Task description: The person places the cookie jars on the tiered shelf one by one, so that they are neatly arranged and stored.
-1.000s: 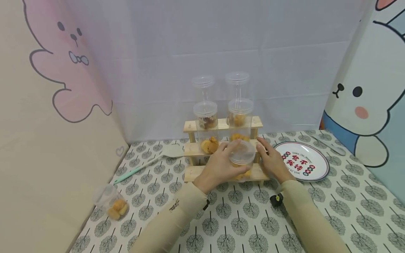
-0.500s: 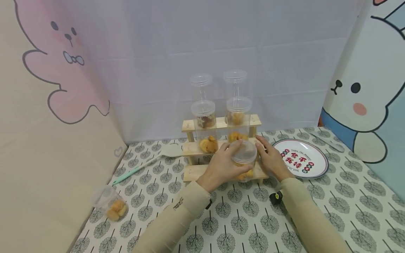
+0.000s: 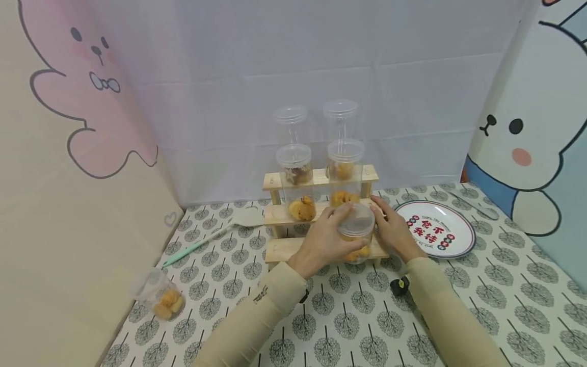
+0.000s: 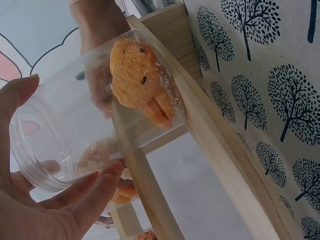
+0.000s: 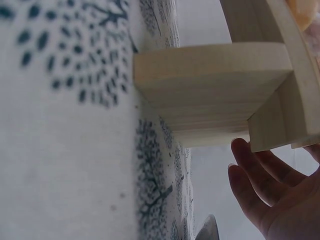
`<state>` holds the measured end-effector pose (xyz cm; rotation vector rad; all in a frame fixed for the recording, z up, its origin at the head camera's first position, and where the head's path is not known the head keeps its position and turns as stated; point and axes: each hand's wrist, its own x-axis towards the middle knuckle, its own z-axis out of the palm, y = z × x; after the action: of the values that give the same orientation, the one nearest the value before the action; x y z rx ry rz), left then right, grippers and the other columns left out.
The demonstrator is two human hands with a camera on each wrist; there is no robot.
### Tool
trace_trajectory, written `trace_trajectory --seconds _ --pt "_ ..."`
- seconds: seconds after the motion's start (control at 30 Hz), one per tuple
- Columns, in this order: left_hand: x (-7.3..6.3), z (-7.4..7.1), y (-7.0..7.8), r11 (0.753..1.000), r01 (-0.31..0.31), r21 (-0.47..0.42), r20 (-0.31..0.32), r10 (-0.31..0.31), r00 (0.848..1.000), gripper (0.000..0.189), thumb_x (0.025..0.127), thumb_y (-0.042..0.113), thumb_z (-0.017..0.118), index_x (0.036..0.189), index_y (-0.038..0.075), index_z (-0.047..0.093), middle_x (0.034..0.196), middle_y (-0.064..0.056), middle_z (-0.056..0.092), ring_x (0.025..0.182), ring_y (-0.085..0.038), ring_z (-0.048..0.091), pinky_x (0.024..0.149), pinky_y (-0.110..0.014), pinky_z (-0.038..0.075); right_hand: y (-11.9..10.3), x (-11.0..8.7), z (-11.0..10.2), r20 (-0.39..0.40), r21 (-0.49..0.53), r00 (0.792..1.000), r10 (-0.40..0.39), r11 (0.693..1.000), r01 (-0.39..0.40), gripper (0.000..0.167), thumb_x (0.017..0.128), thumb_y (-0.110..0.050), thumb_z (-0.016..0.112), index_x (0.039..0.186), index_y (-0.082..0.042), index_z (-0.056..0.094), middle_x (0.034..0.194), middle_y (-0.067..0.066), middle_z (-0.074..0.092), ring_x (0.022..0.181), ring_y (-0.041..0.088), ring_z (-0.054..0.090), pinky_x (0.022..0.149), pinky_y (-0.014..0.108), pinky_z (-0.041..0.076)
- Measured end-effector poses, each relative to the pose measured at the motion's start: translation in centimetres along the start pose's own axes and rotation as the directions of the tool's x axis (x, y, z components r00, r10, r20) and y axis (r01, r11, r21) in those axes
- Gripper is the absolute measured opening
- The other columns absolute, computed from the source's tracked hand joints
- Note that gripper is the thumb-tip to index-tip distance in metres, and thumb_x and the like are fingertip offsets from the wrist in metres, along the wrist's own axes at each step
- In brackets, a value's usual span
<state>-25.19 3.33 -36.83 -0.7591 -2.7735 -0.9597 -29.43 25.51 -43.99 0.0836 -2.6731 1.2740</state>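
My left hand (image 3: 321, 239) grips a clear lidded plastic jar (image 3: 356, 224) from its left side. In the left wrist view, the thumb and fingers are around the upper part of the jar (image 4: 75, 115), and orange-brown pastries (image 4: 135, 75) lie at its bottom. The jar stands on the lowest step of a three-step wooden rack (image 3: 286, 250), toward its right end. Beside the rack's right end is my right hand (image 3: 396, 232). In the right wrist view, its loosely bent fingertips (image 5: 241, 147) are at the wooden end of the rack.
On the rack's higher steps stand several lidded jars (image 3: 298, 188), some with pastries. A jar (image 3: 160, 295) lies tilted at the left, near a green-handled spatula (image 3: 202, 247). A printed plate (image 3: 458, 234) and a spoon (image 3: 477, 206) lie at the right.
The left hand and its jar have shifted slightly right along the lowest step. My right hand keeps its place by the rack's end. The head view has turned slightly.
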Motion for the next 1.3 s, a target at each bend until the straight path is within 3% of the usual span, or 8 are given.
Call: trace_trajectory --seconds 0.97,1.13,1.3 --pt "-0.2 -0.3 -0.1 0.991 -0.076 0.112 0.023 0.074 0.997 0.092 0.084 0.065 0.068 0.158 0.029 0.029 0.141 -0.014 0.05 0.105 -0.025 0.063 0.077 -0.033 0.057 -0.2 0.0 0.0 0.016 0.001 1.0 0.012 1.0 -0.012 0.061 0.102 -0.063 0.025 0.159 -0.039 0.021 0.151 0.024 0.042 0.126 0.047 0.05 0.101 0.072 0.037" --pt "-0.7 -0.6 -0.2 0.981 -0.088 0.171 0.023 0.086 0.996 0.099 0.083 0.068 0.066 0.161 0.029 0.019 0.144 -0.016 0.048 0.112 -0.029 0.062 0.085 -0.041 0.058 -0.1 -0.1 0.0 0.024 0.013 1.0 0.011 1.0 -0.012 0.061 0.102 -0.063 0.025 0.158 -0.04 0.021 0.153 0.023 0.04 0.129 0.047 0.048 0.103 0.072 0.036" --pt "-2.2 -2.3 -0.5 0.966 -0.1 0.237 0.022 0.098 0.995 0.103 0.083 0.069 0.065 0.162 0.028 0.012 0.149 -0.019 0.044 0.127 -0.036 0.055 0.098 -0.052 0.052 0.1 -0.1 -0.1 0.021 0.026 1.0 -0.005 1.0 0.004 0.06 0.103 -0.062 0.026 0.158 -0.04 0.022 0.155 0.021 0.039 0.13 0.047 0.048 0.103 0.072 0.035"
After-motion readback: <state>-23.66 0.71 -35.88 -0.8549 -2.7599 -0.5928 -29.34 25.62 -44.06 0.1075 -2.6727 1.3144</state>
